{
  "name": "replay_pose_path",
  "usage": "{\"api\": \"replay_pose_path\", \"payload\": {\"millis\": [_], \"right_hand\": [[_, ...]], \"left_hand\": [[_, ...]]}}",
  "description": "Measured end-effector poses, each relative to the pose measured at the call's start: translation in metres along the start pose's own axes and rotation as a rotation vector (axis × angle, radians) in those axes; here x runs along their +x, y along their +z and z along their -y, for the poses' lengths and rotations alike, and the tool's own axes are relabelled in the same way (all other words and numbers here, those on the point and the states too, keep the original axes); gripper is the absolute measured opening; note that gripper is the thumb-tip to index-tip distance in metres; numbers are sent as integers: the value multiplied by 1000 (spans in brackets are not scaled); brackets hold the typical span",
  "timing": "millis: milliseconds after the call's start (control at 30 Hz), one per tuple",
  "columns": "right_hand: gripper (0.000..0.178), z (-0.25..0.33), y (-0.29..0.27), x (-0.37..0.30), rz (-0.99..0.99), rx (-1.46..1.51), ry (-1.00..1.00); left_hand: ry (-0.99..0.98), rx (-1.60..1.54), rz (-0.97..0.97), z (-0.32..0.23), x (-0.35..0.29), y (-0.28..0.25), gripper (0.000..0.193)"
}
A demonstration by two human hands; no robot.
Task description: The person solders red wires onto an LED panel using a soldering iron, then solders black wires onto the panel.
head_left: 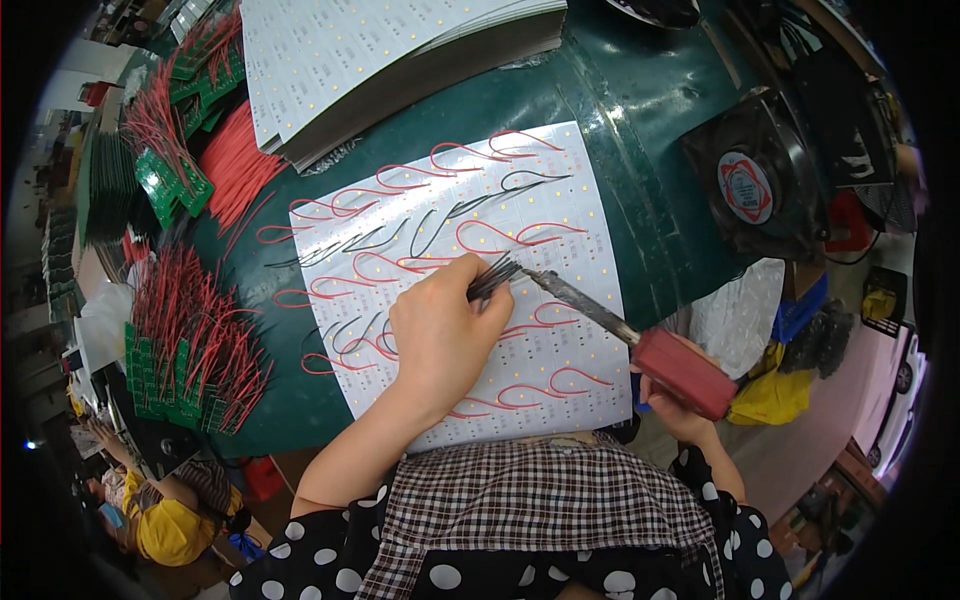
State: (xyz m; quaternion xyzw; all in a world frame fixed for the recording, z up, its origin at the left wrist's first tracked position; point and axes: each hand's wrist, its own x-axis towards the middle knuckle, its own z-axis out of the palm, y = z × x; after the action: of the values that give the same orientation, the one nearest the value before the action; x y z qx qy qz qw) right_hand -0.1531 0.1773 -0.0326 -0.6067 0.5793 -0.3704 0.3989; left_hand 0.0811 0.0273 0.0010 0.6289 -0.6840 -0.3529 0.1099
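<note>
Over a white circuit-board sheet (590, 345) dotted with small yellow LEDs, my left hand (442, 330) is closed round a small bundle of black wires (490, 282). Their ends stick out between thumb and fingers. My right hand (685, 415) grips a soldering iron (684, 372) by its red handle, beyond the sheet's right edge. The iron's dark tip reaches left to the wire ends; whether they touch I cannot tell. Rows of looped red wires (575, 375) lie across the sheet, and black wires (430, 228) lie between them. Part of the sheet is hidden under my left hand and forearm.
A thick stack of similar white sheets (400, 60) stands at the back. Red wires (240, 165) and green boards with red wires (160, 370) crowd the left side. A black fan (750, 180) stands at right on the green tabletop (640, 130). Another person (175, 520) is at lower left.
</note>
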Motion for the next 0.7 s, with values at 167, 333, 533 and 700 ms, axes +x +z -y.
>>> {"api": "replay_pose_path", "payload": {"millis": [167, 333, 533, 700], "right_hand": [[35, 5, 3, -4, 7, 376, 273], [38, 8, 1, -3, -52, 513, 313], [40, 7, -9, -7, -200, 580, 189], [44, 7, -11, -2, -201, 649, 141]], "left_hand": [[-9, -17, 8, -2, -2, -2, 17], [82, -47, -10, 7, -5, -14, 14], [79, -397, 198, 17, -28, -51, 25], [291, -455, 376, 1, -26, -35, 21]]}}
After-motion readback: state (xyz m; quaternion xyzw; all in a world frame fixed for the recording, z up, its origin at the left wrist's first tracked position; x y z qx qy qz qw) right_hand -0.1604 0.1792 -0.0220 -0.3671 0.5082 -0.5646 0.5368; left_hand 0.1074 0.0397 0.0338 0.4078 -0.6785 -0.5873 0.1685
